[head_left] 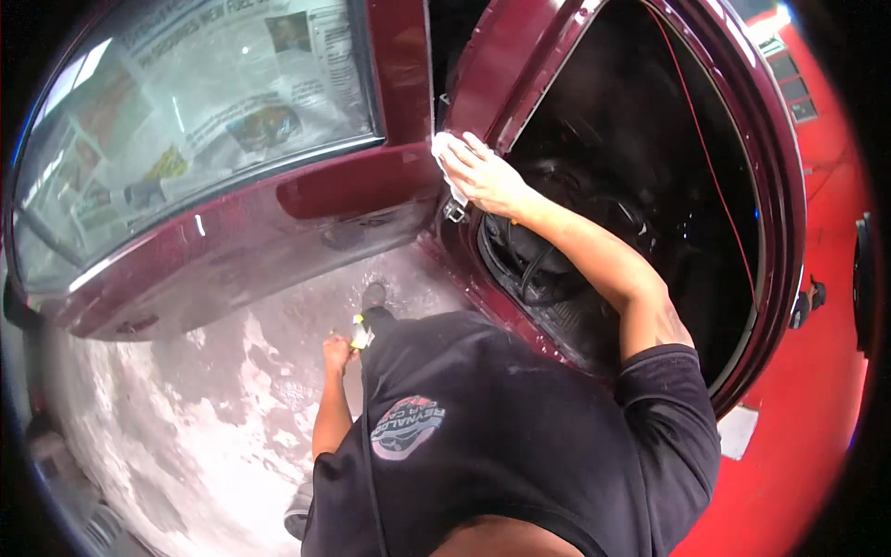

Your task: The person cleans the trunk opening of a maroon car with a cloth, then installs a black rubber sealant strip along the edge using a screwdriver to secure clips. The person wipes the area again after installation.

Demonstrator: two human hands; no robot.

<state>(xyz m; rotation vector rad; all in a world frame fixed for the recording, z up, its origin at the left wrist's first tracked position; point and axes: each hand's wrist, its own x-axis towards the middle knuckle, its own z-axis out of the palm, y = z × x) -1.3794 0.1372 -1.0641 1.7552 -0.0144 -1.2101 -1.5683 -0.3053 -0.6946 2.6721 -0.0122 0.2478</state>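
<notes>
A white cloth (445,150) is pressed by my right hand (487,181) against the dark red car's door pillar, near the hinge-side edge of the opening. The fingers lie bent over the cloth. Just below it shows a small metal latch (454,213). Low at my left side, my left hand (340,354) is closed around a small white and yellow-green object (359,332) whose kind I cannot make out; part of it is hidden by the hand and my dark shirt.
The dark red car door (306,200) stands open at the left, its window (195,102) backed with newspaper. To the right, the door opening (640,139) shows a dark interior with loose cables. A red floor (789,464) lies right; white-smeared grey floor (186,418) lies left.
</notes>
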